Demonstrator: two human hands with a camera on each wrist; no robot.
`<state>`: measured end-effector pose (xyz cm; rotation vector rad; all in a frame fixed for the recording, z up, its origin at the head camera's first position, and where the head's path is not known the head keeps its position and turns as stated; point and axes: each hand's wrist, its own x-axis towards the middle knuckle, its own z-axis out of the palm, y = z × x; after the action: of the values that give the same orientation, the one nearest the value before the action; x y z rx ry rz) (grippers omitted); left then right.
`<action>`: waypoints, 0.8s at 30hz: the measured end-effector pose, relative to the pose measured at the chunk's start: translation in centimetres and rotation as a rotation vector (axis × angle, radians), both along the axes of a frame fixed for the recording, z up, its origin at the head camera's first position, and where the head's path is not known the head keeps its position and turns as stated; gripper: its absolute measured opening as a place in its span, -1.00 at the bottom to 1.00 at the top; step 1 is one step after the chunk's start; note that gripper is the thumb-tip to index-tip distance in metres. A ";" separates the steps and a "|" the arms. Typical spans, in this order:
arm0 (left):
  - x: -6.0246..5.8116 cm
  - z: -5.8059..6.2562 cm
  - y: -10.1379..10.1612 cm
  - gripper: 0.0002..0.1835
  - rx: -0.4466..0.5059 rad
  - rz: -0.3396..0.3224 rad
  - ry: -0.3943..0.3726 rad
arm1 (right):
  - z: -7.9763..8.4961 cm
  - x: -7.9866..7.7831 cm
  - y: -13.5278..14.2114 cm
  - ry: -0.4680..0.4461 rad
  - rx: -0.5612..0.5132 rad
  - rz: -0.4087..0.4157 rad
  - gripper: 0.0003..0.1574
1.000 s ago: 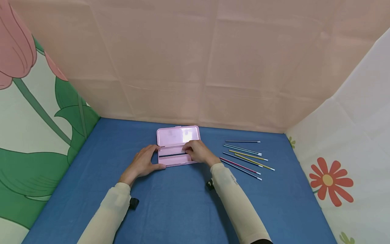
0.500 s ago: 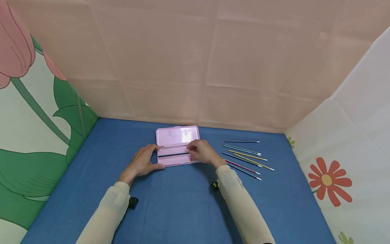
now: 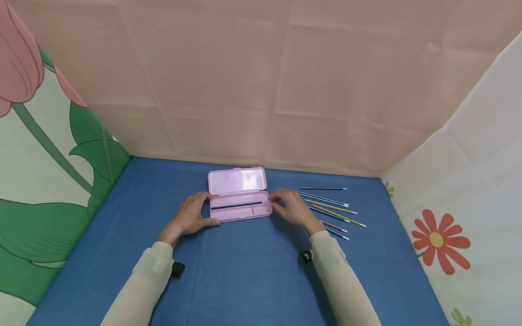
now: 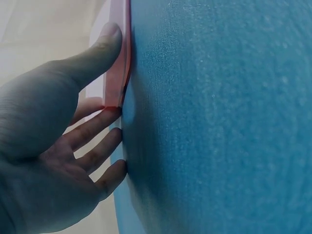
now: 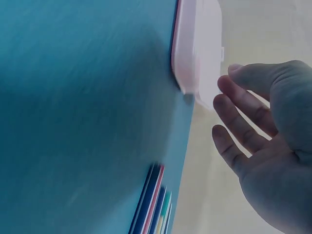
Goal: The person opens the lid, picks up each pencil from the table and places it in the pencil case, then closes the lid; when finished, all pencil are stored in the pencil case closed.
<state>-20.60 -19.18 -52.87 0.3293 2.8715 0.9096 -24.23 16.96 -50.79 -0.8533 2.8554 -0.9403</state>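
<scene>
blue cloth (image 3: 240,276) bears the pink case (image 3: 232,213) (likely light, stiff; steady its ends); left hand (image 3: 189,216) grips it, right hand (image 3: 294,210) is released.

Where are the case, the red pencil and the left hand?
Case (image 3: 230,183), head view: inside of its open lid.
Red pencil (image 3: 333,226), head view: visible shaft.
Left hand (image 3: 189,216), head view: back of the hand.

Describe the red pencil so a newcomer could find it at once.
On the blue table, loose pencils lie right of the open pink case. Second from the front, partly hidden by the right hand, is the red pencil, the only red one among blue and yellow.
</scene>
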 end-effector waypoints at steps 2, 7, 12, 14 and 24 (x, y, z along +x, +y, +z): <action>0.0 0.0 -0.1 -0.15 0.000 0.000 0.000 | -0.1 0.5 0.9 0.015 0.006 -0.005 -0.76; 0.0 -0.2 -0.3 -0.13 0.005 -0.001 0.002 | -0.5 1.7 3.4 0.054 0.022 -0.020 -0.76; -0.1 -0.1 -0.5 -0.12 0.008 0.001 -0.008 | -1.0 2.6 5.7 0.083 0.034 -0.056 -0.76; -0.1 0.0 -0.6 -0.12 0.011 0.007 -0.015 | -1.0 2.9 6.5 0.085 0.039 -0.074 -0.75; -0.1 0.0 -0.8 -0.05 0.040 0.023 -0.013 | -1.1 4.2 9.7 0.128 0.072 -0.105 -0.71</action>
<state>-20.66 -19.94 -52.83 0.2938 2.8545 0.9700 -20.00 26.71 -51.92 -0.7913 3.0490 -0.8145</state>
